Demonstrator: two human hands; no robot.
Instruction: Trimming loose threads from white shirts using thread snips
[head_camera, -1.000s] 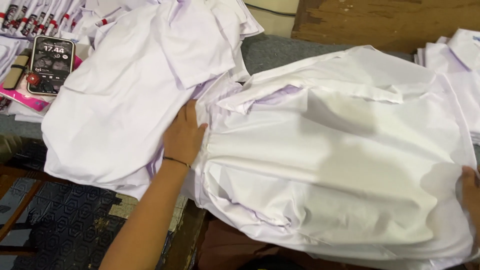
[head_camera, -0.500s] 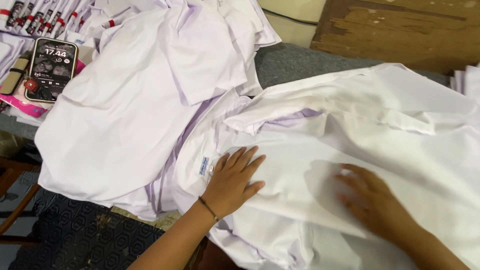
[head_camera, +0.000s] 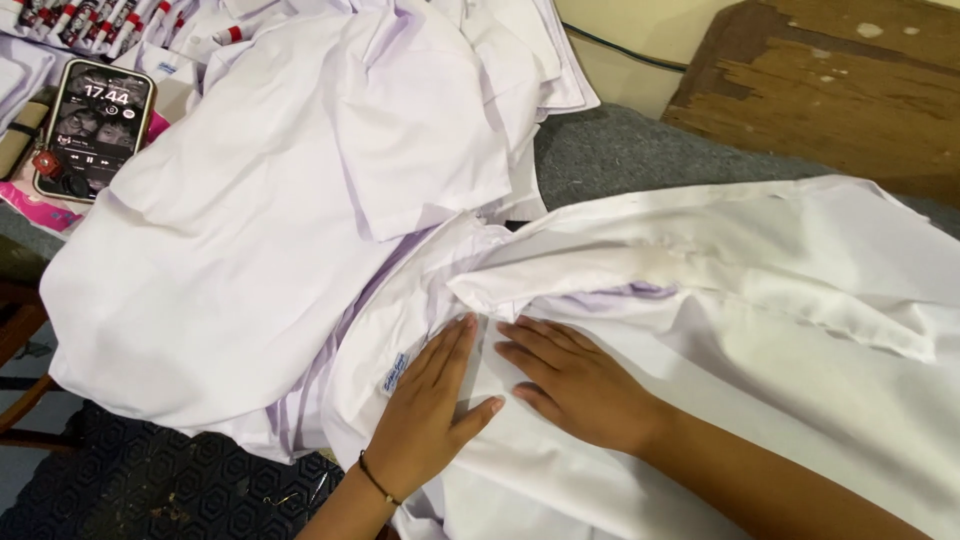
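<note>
Both hands lie flat on the white shirt (head_camera: 760, 330) — left hand (head_camera: 428, 410) and right hand (head_camera: 575, 385) side by side, fingers apart, clamping nothing. A phone (head_camera: 95, 128) lies well apart on the bench (head_camera: 620, 150).

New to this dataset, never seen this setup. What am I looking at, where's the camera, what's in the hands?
No machine here: a person works bare-handed, filmed by one camera on their head looking down. The left hand and right hand lie flat, side by side, pressing on a white shirt spread over a grey padded surface. Neither hand grips anything. Another white shirt lies to the left, with a phone beyond it and a worn wooden board at the top right.
</note>
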